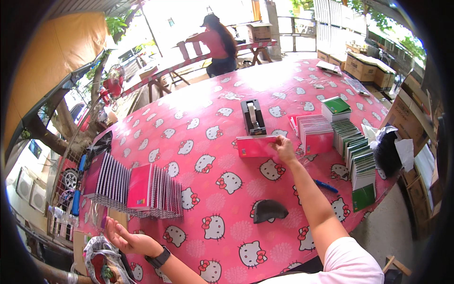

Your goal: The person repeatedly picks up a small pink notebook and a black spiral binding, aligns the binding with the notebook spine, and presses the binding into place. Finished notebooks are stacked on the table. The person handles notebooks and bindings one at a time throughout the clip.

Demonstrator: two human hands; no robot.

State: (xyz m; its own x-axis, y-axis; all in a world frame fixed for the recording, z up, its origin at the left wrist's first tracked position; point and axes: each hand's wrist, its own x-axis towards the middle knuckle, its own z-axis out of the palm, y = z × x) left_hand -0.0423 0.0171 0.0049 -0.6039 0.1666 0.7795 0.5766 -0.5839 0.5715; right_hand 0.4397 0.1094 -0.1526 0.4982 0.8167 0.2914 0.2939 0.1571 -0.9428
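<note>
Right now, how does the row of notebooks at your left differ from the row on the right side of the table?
The left row has pink and maroon covers and stands upright near the left hand. The right row has green covers and leans in a fanned line, beyond the right hand. Both rest on the pink tablecloth.

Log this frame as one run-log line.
right hand: on pink notebook by tape dispenser | left hand: open, empty, off table edge near notebook row | table: pink cloth

Bright daylight, blown-out background, fisheye edges
</note>
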